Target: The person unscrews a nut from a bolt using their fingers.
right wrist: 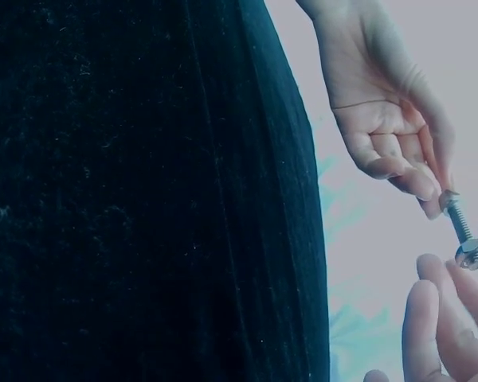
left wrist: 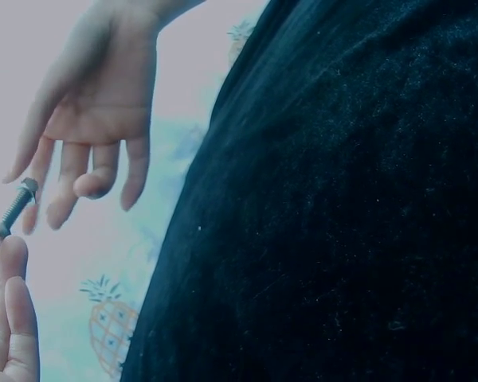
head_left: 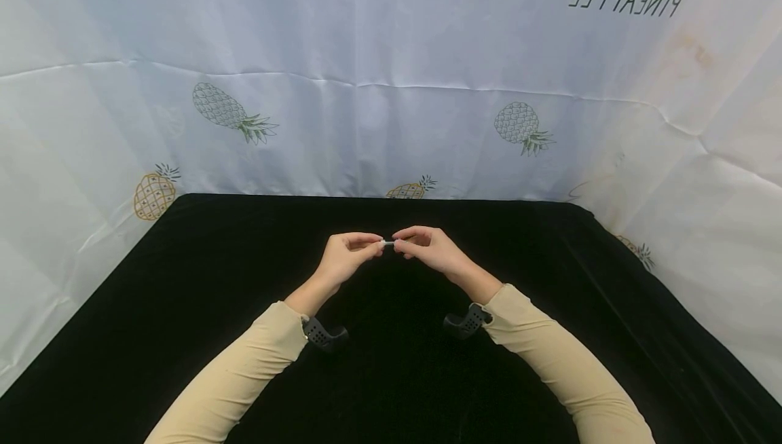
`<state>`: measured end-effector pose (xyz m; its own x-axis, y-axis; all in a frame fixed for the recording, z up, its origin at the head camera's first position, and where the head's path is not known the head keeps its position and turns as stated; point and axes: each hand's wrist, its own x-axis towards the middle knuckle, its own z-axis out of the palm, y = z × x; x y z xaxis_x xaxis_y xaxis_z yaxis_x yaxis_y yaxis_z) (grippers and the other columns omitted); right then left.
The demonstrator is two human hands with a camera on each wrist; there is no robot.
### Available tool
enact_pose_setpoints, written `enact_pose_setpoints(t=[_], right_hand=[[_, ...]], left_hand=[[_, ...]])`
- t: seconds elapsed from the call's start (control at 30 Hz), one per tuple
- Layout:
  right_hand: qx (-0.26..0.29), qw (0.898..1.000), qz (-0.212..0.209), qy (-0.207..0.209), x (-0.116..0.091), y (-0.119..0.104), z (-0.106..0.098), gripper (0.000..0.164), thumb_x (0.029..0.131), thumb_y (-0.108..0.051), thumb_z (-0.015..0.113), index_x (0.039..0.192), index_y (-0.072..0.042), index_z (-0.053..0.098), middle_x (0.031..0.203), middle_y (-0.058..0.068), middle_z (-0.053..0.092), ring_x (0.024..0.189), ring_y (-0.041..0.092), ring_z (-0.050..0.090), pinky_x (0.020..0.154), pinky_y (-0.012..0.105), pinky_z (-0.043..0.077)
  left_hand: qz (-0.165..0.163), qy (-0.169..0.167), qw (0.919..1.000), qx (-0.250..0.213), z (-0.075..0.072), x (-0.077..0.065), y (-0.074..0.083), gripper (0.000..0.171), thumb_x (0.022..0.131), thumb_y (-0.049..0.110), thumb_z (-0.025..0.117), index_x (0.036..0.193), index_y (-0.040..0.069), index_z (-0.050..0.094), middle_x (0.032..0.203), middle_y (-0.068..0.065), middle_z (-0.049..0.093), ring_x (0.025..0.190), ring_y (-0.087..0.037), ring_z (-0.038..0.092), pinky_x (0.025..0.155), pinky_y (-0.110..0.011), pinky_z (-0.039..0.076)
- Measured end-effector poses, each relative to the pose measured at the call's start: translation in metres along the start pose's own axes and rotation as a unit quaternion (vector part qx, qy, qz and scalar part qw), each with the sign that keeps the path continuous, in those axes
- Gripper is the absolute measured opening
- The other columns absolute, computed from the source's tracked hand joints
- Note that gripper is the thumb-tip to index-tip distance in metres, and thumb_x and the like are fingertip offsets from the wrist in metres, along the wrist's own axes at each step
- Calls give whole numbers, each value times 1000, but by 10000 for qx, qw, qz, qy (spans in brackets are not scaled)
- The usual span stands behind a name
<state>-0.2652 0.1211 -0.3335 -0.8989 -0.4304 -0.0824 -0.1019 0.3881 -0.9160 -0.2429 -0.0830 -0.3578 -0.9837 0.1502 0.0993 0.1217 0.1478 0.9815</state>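
My left hand (head_left: 347, 255) pinches one end of a small metal bolt (right wrist: 460, 223) between thumb and fingertips. A hex nut (right wrist: 468, 248) sits on the bolt's threads near the far end, with a little thread showing past it. My right hand (head_left: 432, 251) is at that end, thumb and fingers parted around the nut. In the left wrist view, the right hand's thumb tip stands slightly off from the nut, and its other fingers hang loosely bent. The bolt lies roughly level between both hands in the head view, above the black cloth (head_left: 391, 362).
Behind the cloth-covered table hangs a white curtain (head_left: 391, 37) printed with pineapples and lettering. Dark straps with camera mounts sit at the left wrist (head_left: 324, 335) and right wrist (head_left: 467, 322), below beige sleeves.
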Motion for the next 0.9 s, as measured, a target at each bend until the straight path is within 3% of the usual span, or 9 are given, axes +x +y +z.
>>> enact_pose_setpoints(t=[0.13,0.37,0.63,0.9], right_hand=[[-90,9999,78,37,0,0,0,32,93,-27,57,116,-6,61,108,15,67,105,32,61,99,45,45],[-107,9993,-339,60,1,3,-1,34,88,-17,64,119,-5,58,115,15,60,102,21,59,93,41,50],[-160,9998,104,6,3,2,0,36,94,-30,54,120,-6,59,110,14,67,105,30,61,101,46,44],[-217,9992,-308,100,1,2,-1,32,89,-20,64,117,-6,59,115,13,61,103,24,60,94,42,49]], left_hand=[[25,11,10000,33,0,0,0,26,89,17,63,109,-1,66,100,-14,71,88,-12,68,88,-30,54],[59,11,10000,37,1,1,-1,26,89,16,63,108,-1,66,100,-15,71,87,-11,68,86,-29,54],[43,8,10000,83,0,1,-1,26,89,17,62,108,0,66,102,-15,71,90,-14,68,89,-32,54],[73,15,10000,48,0,1,-3,25,89,16,63,108,0,66,101,-14,71,87,-11,69,90,-31,53]])
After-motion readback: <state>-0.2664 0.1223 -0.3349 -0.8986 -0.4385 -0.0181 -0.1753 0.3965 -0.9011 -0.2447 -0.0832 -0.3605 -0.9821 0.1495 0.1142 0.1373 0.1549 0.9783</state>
